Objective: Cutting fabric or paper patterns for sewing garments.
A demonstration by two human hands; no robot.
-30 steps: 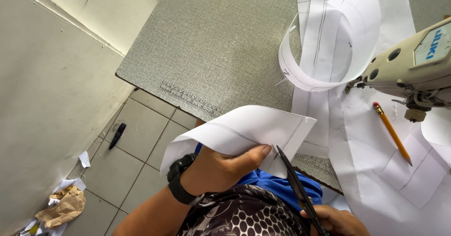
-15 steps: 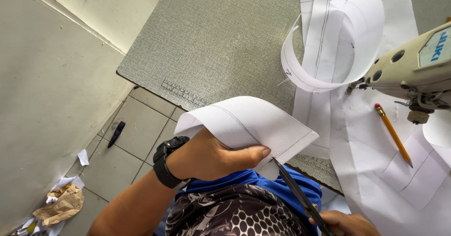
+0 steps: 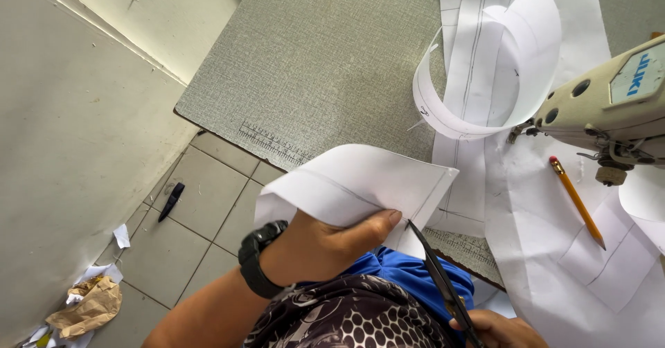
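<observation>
**Scissors meeting a folded sheet of paper at the table's edge**

The left hand (image 3: 325, 241) is holding a folded sheet of white paper (image 3: 360, 185) just off the near edge of the grey table (image 3: 312, 64), with the thumb lying pressed along the paper's lower edge and the other fingers hidden behind the sheet, so the hand is pinching the paper. A black watch (image 3: 258, 259) is sitting on that wrist. From 5 o'clock of the paper, black scissors (image 3: 440, 282) are pointing up toward 11 o'clock, their tip touching the paper's lower right edge just beside the thumb tip. The right hand (image 3: 499, 328) is gripping the scissor handles at the bottom of the view; most of it is cut off, so I cannot tell how its fingers are lying.

At 1 o'clock of the paper, a curled white paper strip (image 3: 485, 78) is standing on more flat white sheets (image 3: 547, 251) spread over the table. A pencil (image 3: 576, 201) is lying on those sheets at 3 o'clock, under the head of a cream sewing machine (image 3: 609, 105). Down at 8 o'clock, crumpled brown paper (image 3: 90, 306) is lying on the tiled floor (image 3: 201, 202).
</observation>
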